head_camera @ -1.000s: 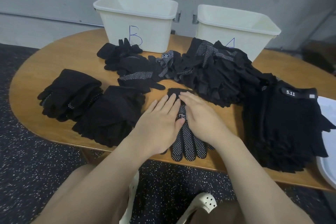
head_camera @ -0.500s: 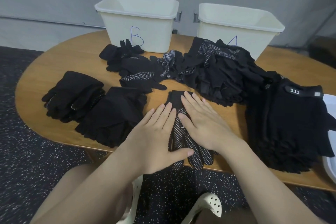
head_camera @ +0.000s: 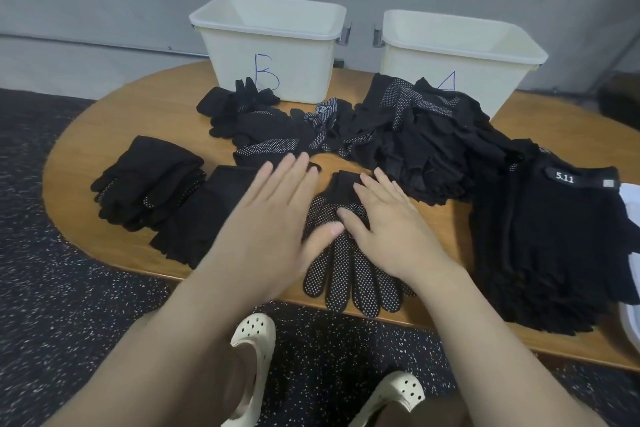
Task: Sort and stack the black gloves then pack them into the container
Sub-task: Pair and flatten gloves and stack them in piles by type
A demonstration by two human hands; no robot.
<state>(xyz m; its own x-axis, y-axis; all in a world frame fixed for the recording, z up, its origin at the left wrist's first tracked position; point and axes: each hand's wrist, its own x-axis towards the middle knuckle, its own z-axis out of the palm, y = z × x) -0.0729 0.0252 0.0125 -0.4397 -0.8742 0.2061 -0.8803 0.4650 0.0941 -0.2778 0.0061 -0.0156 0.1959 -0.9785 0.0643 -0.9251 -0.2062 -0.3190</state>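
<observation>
Right hand [head_camera: 388, 229] lay flat, fingers straight, on dotted glove [head_camera: 349, 263] at table [head_camera: 86, 156] near edge; left hand [head_camera: 266, 222] spread open, blurred, just beside. Risk: glove fingertips overhung edge, careless sweep could drag it to floor; bin B [head_camera: 270, 45] far behind

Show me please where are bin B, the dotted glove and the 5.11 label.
bin B [head_camera: 298, 55]: head view, on its front wall.
dotted glove [head_camera: 360, 277]: head view, on its dotted fingers.
5.11 label [head_camera: 564, 177]: head view, on the white digits.
</observation>
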